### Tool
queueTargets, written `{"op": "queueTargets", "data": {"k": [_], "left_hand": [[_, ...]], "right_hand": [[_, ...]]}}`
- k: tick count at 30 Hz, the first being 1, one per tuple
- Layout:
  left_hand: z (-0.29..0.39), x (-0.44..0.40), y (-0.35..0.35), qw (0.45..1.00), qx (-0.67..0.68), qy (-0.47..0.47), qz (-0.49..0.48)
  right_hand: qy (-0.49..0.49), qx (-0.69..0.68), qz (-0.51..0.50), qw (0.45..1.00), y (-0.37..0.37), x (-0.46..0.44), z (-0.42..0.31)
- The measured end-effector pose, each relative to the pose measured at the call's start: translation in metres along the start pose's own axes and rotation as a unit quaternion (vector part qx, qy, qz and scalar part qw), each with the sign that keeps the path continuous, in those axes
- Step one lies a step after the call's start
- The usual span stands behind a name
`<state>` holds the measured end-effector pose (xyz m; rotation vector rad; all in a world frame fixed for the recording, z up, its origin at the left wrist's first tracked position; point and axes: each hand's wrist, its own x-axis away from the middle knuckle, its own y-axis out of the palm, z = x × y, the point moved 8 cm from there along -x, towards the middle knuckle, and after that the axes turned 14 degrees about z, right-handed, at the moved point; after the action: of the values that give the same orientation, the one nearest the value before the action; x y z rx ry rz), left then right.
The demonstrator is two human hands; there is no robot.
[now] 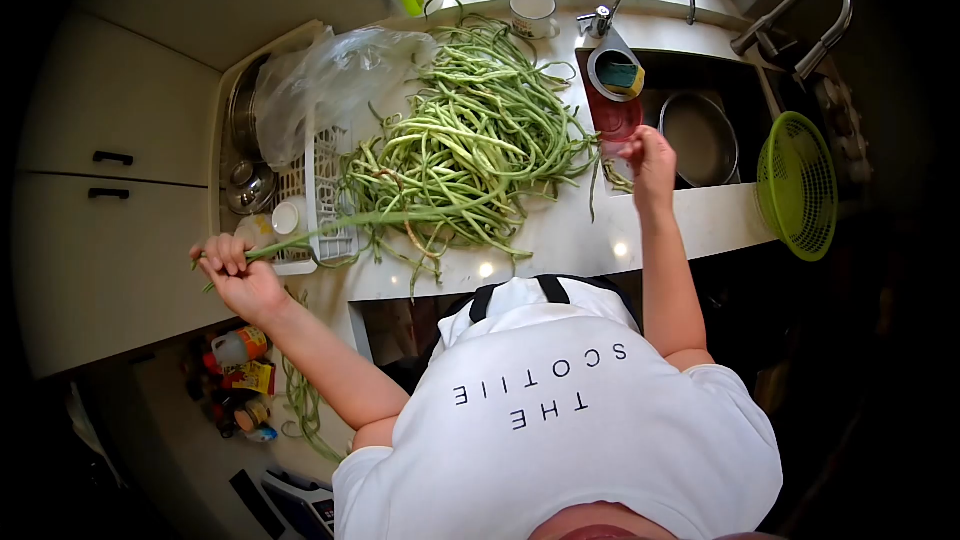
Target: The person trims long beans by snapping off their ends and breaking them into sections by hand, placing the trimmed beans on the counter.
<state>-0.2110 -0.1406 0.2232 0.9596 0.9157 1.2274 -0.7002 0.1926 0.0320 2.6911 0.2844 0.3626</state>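
Note:
A big tangled heap of long green beans (460, 130) covers the counter in front of me. My left hand (240, 275) is closed around the end of one or more long beans, which stretch rightward along the near side of the heap. At the sink's left edge, my right hand (652, 165) is raised with its fingertips pinched together; whatever they hold, if anything, is too small to make out. Short bean pieces (618, 176) lie just below those fingers. Behind the hand, a red bowl (615, 118) sits in the sink (745, 90), partly hidden.
A metal pot (700, 140) stands in the sink, with a green colander (798, 186) at its right. A sponge holder (615, 72) hangs by the faucet. At left are a white dish rack (328, 180) and a clear plastic bag (330, 80). An enamel mug (533, 13) stands behind the heap.

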Motion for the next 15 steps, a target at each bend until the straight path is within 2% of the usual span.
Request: {"op": "queueTargets", "data": {"k": [2, 3, 4, 5, 7, 9, 10, 12, 14, 15], "left_hand": [[0.012, 0.0, -0.002, 1.0, 0.013, 0.022, 0.008], [0.013, 0.003, 0.002, 1.0, -0.001, 0.009, -0.002], [0.013, 0.006, 0.005, 1.0, -0.016, -0.004, -0.01], [0.012, 0.009, 0.006, 1.0, -0.016, -0.003, -0.006], [-0.001, 0.015, 0.009, 0.998, -0.059, -0.017, -0.006], [-0.013, 0.017, 0.004, 0.997, -0.078, -0.027, 0.002], [-0.019, 0.019, 0.001, 0.994, -0.1, -0.038, 0.007], [-0.032, 0.022, 0.001, 0.992, -0.116, -0.053, 0.017], [-0.046, 0.027, -0.002, 0.98, -0.182, -0.066, 0.04], [-0.052, 0.031, -0.001, 0.98, -0.183, -0.062, 0.04]], "right_hand": [[-0.119, 0.221, 0.006, 0.968, -0.029, -0.023, -0.012], [-0.174, 0.343, 0.004, 0.923, -0.032, -0.027, -0.022], [-0.172, 0.346, 0.001, 0.922, -0.046, -0.033, -0.017], [-0.345, 0.496, 0.014, 0.796, -0.049, -0.029, -0.023], [-0.496, 0.612, 0.025, 0.616, -0.034, -0.012, -0.027], [-0.32, 0.47, -0.065, 0.82, -0.025, -0.019, -0.007], [-0.241, 0.459, -0.058, 0.853, -0.005, -0.004, -0.008], [-0.16, 0.42, -0.115, 0.886, 0.032, 0.022, 0.008], [-0.179, 0.383, -0.198, 0.884, 0.072, 0.055, 0.024], [-0.339, 0.406, -0.25, 0.811, 0.102, 0.08, 0.018]]}}
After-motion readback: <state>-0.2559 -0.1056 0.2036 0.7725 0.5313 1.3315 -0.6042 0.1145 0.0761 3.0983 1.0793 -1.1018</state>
